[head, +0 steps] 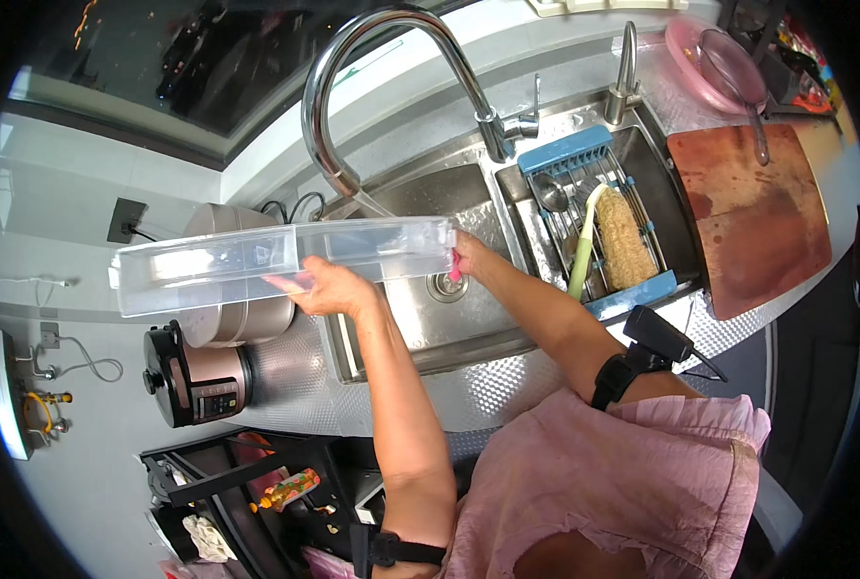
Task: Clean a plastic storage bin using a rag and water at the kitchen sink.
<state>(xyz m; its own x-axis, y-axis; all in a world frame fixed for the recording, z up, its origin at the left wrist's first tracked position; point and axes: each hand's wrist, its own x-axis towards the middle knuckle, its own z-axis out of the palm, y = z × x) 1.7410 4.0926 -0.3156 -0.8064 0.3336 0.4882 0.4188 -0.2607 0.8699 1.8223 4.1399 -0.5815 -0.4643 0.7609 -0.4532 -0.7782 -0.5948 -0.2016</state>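
A long, clear plastic bin [205,271] is held level over the left sink basin [430,188]. My left hand [336,286] grips its near side, with the fingers seen through the plastic. At the bin's right end, my right hand [472,253] holds a small pink item [456,269], too hidden to name surely. The fingertips of that hand are out of sight behind the bin's end wall. From the chrome gooseneck faucet [314,94], what looks like a stream of water runs down behind the bin.
A blue-ended drain rack [564,150] in the right basin holds a ladle [548,192], a green-handled brush [582,253] and a loofah [622,239]. Rightward lie a brown cutting board [756,217] and a pink basin [680,51] with a strainer [734,65]. An electric cooker [213,376] stands left.
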